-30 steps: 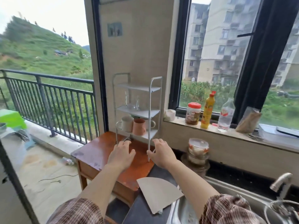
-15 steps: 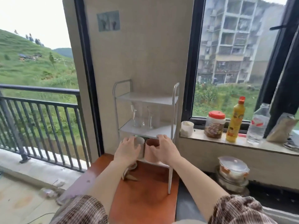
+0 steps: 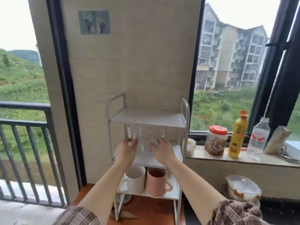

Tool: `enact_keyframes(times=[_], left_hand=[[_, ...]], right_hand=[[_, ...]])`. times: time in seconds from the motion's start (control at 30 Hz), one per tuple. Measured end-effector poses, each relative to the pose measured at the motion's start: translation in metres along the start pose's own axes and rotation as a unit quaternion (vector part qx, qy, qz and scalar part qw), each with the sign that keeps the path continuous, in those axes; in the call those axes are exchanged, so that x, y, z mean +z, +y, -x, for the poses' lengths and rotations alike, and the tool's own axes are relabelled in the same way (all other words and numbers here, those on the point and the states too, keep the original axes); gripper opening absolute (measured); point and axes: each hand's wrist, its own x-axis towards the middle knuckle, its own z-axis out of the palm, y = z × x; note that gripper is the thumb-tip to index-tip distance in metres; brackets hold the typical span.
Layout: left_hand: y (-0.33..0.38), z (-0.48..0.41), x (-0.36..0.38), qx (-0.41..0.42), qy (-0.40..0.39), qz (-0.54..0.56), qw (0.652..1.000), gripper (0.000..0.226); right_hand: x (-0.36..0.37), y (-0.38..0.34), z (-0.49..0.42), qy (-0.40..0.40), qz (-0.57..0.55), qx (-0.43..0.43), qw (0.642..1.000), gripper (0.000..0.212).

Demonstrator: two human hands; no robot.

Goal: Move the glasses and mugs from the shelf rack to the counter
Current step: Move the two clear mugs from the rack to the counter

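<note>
Railing [image 3: 24, 127]: dark metal bars at the left edge of the frame, green hillside behind them.
Wall sticker [image 3: 94, 21]: a small blue-green picture in the upper left of the frame, on the beige wall panel.
Shelf rack [image 3: 147, 119]: white, three tiers, in the centre of the frame against the wall; it stands on the reddish wooden table [image 3: 146, 213] at the bottom centre. Its top tier is bare.
Left hand [image 3: 126, 150]: reaches to the middle tier with fingers spread apart; the fingertips lie at the base of the left glass [image 3: 134, 135]. Motion blur keeps me from telling whether it grips the glass.
Right hand [image 3: 162, 149]: also at the middle tier, fingers apart, touching or nearly touching the foot of the right glass [image 3: 156, 135]; I cannot tell if it has a hold.
Glasses: both clear, upright, side by side on the middle tier, just beneath the top tier.
White mug [image 3: 134, 179]: on the bottom tier, left side, below the left forearm.
Pink mug [image 3: 156, 182]: just beside the white mug, to its right, handle turned right.
Window sill [image 3: 211, 158]: to the right of the centre, carrying a red-lidded jar [image 3: 215, 140], a yellow bottle [image 3: 237, 135] and a clear plastic bottle [image 3: 259, 137] in a row.
Lidded bowl [image 3: 243, 190]: at the lower right, below the sill.
</note>
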Motion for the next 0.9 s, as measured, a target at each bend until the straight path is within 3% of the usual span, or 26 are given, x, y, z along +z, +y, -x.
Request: enact_keyframes(times=[0.13, 0.33, 0.53, 0.7, 0.77, 0.9], left_hand=[[-0.005, -0.014, 0.007, 0.014, 0.012, 0.026, 1.0, 0.044], [-0.005, -0.019, 0.014, 0.01, 0.025, 0.091, 0.996, 0.043], [-0.002, -0.01, 0.012, -0.045, 0.046, 0.16, 0.985, 0.045], [0.004, 0.004, 0.007, -0.096, 0.035, 0.238, 0.966, 0.054], [0.004, 0.012, 0.003, -0.091, 0.037, 0.243, 0.965, 0.042], [0.003, 0.027, -0.008, -0.091, 0.051, 0.24, 0.965, 0.049]], right_hand=[[0.005, -0.005, -0.013, 0.02, -0.044, 0.03, 0.998, 0.024], [0.013, -0.008, -0.021, 0.02, -0.091, 0.076, 0.993, 0.023], [0.002, -0.004, -0.007, 0.062, -0.102, 0.108, 0.987, 0.045], [-0.009, -0.004, 0.011, 0.015, -0.23, 0.193, 0.954, 0.031], [-0.011, 0.0, 0.018, 0.012, -0.265, 0.202, 0.943, 0.027], [-0.024, 0.007, 0.033, -0.004, -0.282, 0.198, 0.939, 0.022]])
